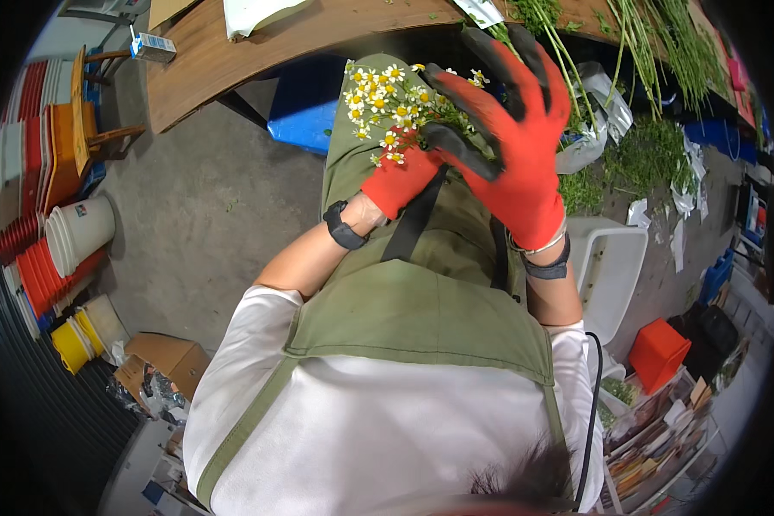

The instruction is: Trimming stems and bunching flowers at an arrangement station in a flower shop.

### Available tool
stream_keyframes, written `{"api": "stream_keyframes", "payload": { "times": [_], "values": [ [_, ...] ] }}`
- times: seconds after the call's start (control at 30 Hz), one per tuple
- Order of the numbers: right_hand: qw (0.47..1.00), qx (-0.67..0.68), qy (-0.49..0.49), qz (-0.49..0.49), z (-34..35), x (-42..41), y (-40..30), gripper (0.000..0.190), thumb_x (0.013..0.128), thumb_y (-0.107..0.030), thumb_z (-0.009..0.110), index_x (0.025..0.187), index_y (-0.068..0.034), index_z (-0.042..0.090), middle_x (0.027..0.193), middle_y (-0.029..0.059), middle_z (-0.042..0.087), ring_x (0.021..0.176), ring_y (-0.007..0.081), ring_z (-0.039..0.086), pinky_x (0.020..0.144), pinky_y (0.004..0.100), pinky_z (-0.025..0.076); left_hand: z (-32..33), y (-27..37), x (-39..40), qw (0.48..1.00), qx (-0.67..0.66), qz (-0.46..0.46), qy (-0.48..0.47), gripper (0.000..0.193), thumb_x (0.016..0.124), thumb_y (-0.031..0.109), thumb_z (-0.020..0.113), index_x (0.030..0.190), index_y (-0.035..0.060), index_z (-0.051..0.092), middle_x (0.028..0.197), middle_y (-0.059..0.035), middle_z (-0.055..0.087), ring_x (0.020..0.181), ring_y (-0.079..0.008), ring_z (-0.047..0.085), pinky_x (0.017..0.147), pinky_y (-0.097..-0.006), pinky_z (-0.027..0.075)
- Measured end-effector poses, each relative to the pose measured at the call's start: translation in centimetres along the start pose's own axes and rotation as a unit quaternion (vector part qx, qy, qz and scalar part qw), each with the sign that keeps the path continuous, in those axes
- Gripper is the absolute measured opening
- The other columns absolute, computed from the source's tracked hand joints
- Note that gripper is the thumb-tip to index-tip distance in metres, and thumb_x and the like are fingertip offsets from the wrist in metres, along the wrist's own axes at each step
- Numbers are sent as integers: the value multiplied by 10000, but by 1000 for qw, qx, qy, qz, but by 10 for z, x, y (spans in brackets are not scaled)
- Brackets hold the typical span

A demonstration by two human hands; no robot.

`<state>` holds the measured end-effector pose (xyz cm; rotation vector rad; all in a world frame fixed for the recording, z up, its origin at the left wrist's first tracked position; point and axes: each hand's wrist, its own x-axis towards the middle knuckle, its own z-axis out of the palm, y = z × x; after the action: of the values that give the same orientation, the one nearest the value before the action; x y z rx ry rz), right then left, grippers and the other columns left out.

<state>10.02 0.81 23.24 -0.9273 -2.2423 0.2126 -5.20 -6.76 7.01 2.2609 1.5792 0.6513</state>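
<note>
A bunch of small daisy-like flowers (387, 100), white-petalled with yellow centres, is gathered over my lap. My left hand (405, 173), in a red glove, is closed around its stems below the blooms; its fingers are mostly hidden by flowers and my other hand. My right hand (516, 135), in a red glove with black-coated fingers, is spread wide at the bunch's right side. Green foliage shows between its thumb and index finger, and whether they touch it is unclear. Beyond the right fingertips, a white wrapper (480, 11) lies at the table edge beside green stems.
A wooden table (200, 71) crosses ahead, bearing cut stems (645, 51) that overhang its right side. A blue plastic object (306, 103) sits beneath. Leafy cuttings (651, 161) litter the floor at right, near a white bin (609, 277). Stacked buckets (80, 232) stand left.
</note>
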Motion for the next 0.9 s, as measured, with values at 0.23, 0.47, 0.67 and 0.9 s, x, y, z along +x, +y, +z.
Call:
{"api": "stream_keyframes", "payload": {
  "times": [0.23,0.47,0.67,0.9],
  "values": [
    [997,52,-60,2,17,8,10,288,755,-165,757,1039,-142,714,1355,80,596,1364,374,420,1143,500,284,3,5,8,993,-1,8,120,177,894,133,594,1056,107,662,886,-88,681,875,-287,647,758,-424,499],
    [921,373,48,100,-9,3,29,404,808,-266,582,1066,18,704,1247,161,663,1282,332,526,1108,434,367,0,0,2,992,50,8,117,362,842,127,635,1189,215,690,934,-84,697,958,-342,635,842,-481,493],
    [943,294,112,105,-9,-4,25,450,987,-352,498,1119,28,702,1247,182,667,1234,318,581,1152,470,314,6,5,10,976,-139,-37,164,243,897,180,635,1128,215,702,1028,-64,712,1008,-302,640,871,-464,490],
    [956,265,81,98,-18,0,11,350,762,-97,623,1085,-6,726,1219,142,681,1251,320,553,1108,433,377,12,6,6,971,112,32,211,282,871,224,683,1151,186,696,1069,-49,710,1003,-293,648,875,-428,485]
  ]
}}
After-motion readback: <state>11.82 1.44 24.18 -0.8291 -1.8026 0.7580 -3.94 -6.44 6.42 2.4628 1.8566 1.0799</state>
